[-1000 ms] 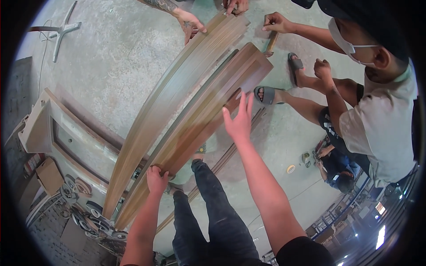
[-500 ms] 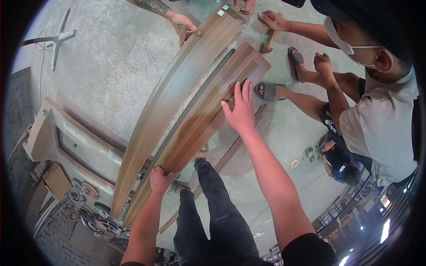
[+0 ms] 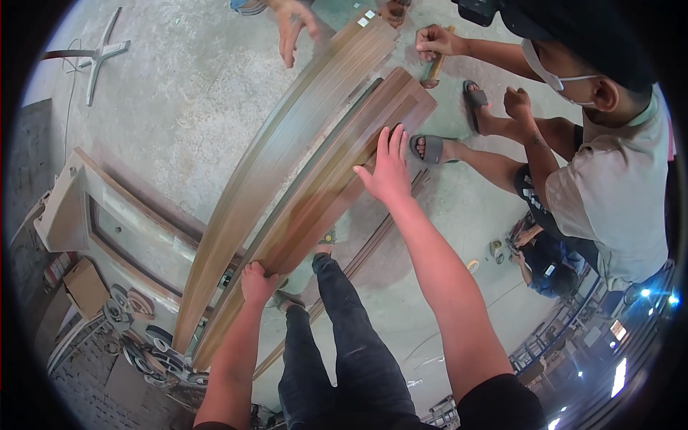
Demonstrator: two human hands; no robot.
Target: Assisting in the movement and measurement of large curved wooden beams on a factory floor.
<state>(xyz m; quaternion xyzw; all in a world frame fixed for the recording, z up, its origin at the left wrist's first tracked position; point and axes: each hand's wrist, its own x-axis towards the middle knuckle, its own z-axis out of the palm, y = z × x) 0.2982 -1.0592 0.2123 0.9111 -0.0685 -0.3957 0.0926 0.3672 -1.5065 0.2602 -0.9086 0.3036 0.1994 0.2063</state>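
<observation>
A long brown wooden panel (image 3: 315, 197) with a stepped edge slants from lower left to upper right before me. My left hand (image 3: 256, 282) grips its near edge toward the lower end, fingers bent over the top. Farther up, my right hand (image 3: 389, 168) lies on the panel with fingers stretched and thumb apart. Beyond it runs a second long wooden panel (image 3: 287, 136), bearing small white labels at its top end. A co-worker's hand (image 3: 292, 27) hovers beside that end, fingers loose. At the right, another co-worker's hand (image 3: 438, 43) holds a hammer (image 3: 433, 70) by its wooden handle.
The crouching co-worker (image 3: 602, 172) wears a cap and mask. Thin wooden strips (image 3: 373, 240) lie on the floor at my right. A large wooden frame (image 3: 129, 222), a cardboard box (image 3: 87, 287) and several round rolls (image 3: 154, 351) are at the left. Another person (image 3: 548, 269) sits farther right.
The co-worker's hand at the top has let go of the far panel's edge and moved off it. The hand with the hammer has shifted slightly. Both my hands stay in place.
</observation>
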